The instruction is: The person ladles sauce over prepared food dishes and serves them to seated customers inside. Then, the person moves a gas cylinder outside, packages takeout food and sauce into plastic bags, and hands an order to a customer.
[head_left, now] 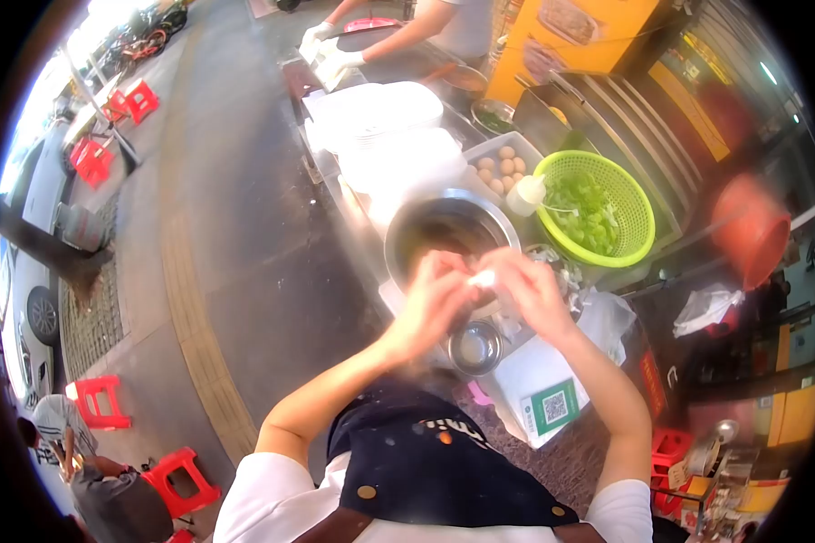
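A small white piece (483,279) is between the fingertips of the two hands, above the near rim of the large metal bowl (453,194), toward the near edge of the table (391,296). It lies to the right of the left hand (436,294) and to the left of the right hand (527,288), so neither is clearly nearer: both touch it. Its long axis cannot be told for sure, since glare and blur swallow its outline. Each grip looks pinched together on it, the fingers curled inward and the tips almost meeting. The left hand is on the side of the table's left edge, its wrist raised and its forearm slanting in from the near left; the right forearm comes from the near right, elbow bent outward, the back of the hand uppermost. Under the wrists, close to the near edge, stands a small metal bowl (454,351). Beyond the right hand, toward the table's right edge, are a squeeze bottle (526,195) and a green basket (648,226) of leaves.
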